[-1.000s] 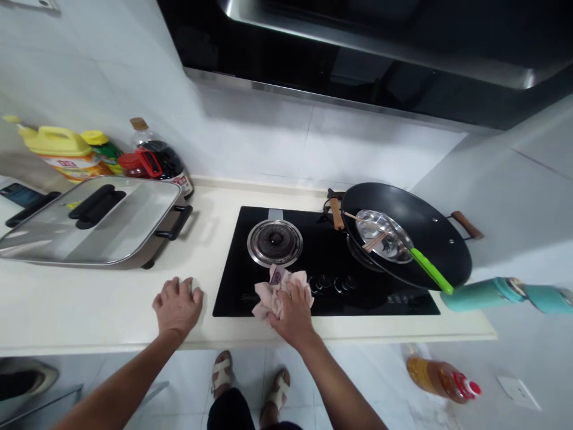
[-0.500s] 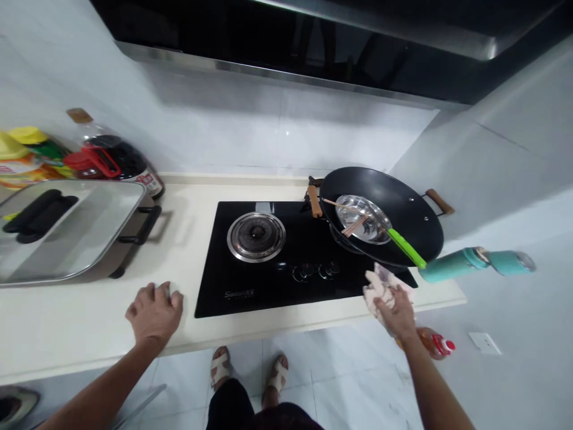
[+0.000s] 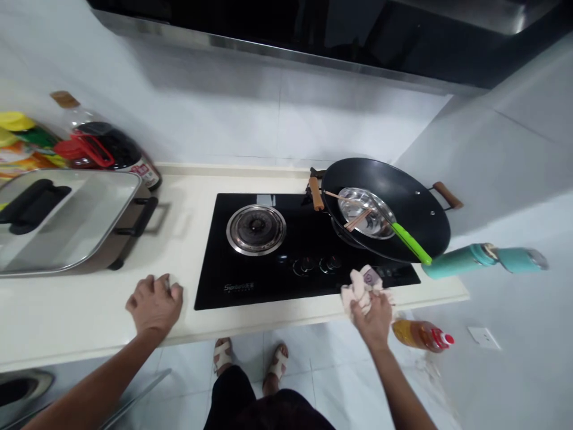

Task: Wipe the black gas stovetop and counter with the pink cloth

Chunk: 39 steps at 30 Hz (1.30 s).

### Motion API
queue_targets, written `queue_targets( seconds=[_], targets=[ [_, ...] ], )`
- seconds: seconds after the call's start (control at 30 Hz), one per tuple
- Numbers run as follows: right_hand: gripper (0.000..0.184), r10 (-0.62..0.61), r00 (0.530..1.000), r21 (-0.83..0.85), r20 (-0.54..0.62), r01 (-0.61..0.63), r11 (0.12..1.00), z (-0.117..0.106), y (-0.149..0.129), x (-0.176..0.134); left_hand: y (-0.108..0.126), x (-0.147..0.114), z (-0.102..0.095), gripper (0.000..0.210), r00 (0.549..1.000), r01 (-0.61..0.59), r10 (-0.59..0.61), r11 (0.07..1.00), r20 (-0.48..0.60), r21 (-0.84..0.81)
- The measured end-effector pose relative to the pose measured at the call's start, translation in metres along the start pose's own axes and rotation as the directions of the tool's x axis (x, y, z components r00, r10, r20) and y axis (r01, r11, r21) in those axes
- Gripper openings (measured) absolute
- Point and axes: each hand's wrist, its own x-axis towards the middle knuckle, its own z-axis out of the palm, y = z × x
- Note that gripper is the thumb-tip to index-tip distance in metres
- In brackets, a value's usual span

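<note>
My right hand (image 3: pixel 375 316) is closed on a crumpled pale pink cloth (image 3: pixel 360 292), pressed over the front edge of the black glass cooktop (image 3: pixel 264 280). Just left of the cloth are two control knobs (image 3: pixel 307 264). My left hand (image 3: pixel 156 303) rests on the cream countertop (image 3: pixel 89 316), left of the cooktop, with its fingers curled under. A small greyish bit shows between thumb and forefinger, too little to name. Behind the cloth, a black wok (image 3: pixel 414 203) sits on the right burner. It holds a metal bowl (image 3: pixel 382 227), wooden chopsticks (image 3: pixel 358 220) and a green-handled utensil (image 3: pixel 409 242).
An electric pan (image 3: pixel 102 248) with a glass lid stands at the left, sauce bottles (image 3: pixel 111 146) behind it. The left burner (image 3: pixel 256 230) is bare. A teal flask (image 3: pixel 459 261) is beside the wok. Below the counter stands an oil bottle (image 3: pixel 418 334). A range hood (image 3: pixel 286 48) hangs overhead.
My right hand has slid the cloth leftward along the cooktop's front edge, uncovering more of the oil bottle. My left hand stays in the same spot on the counter. The view has shifted slightly.
</note>
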Motion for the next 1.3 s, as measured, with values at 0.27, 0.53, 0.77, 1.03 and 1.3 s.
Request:
queue_targets(
  seconds=[0.27, 0.53, 0.77, 1.03, 1.3],
  targets=[
    [0.052, -0.309, 0.95, 0.239, -0.053, 0.312, 0.919, 0.016, -0.16, -0.097, -0.005, -0.005, 0.005, 0.051, 1.0, -0.003, 0.003, 1.0, 0.001, 0.0],
    [0.054, -0.661, 0.738, 0.398, 0.137, 0.57, 0.719, 0.016, -0.258, -0.139, -0.008, -0.008, 0.01, 0.051, 1.0, -0.012, 0.012, 1.0, -0.002, -0.021],
    [0.044, -0.907, 0.403, 0.546, 0.124, 0.736, 0.401, 0.017, -0.346, -0.121, -0.013, -0.011, 0.008, 0.046, 0.999, 0.031, -0.037, 0.983, -0.031, -0.183],
    [0.037, -0.806, 0.589, 0.514, 0.062, 0.673, 0.531, 0.011, -0.316, -0.07, -0.031, -0.016, -0.004, 0.037, 0.996, 0.016, -0.041, 0.954, -0.078, -0.3],
    [0.048, -0.646, 0.763, 0.645, 0.016, 0.486, 0.589, 0.036, -0.229, -0.033, 0.067, -0.069, -0.02, 0.057, 0.91, -0.414, 0.387, 0.825, -0.149, -0.384]
  ],
)
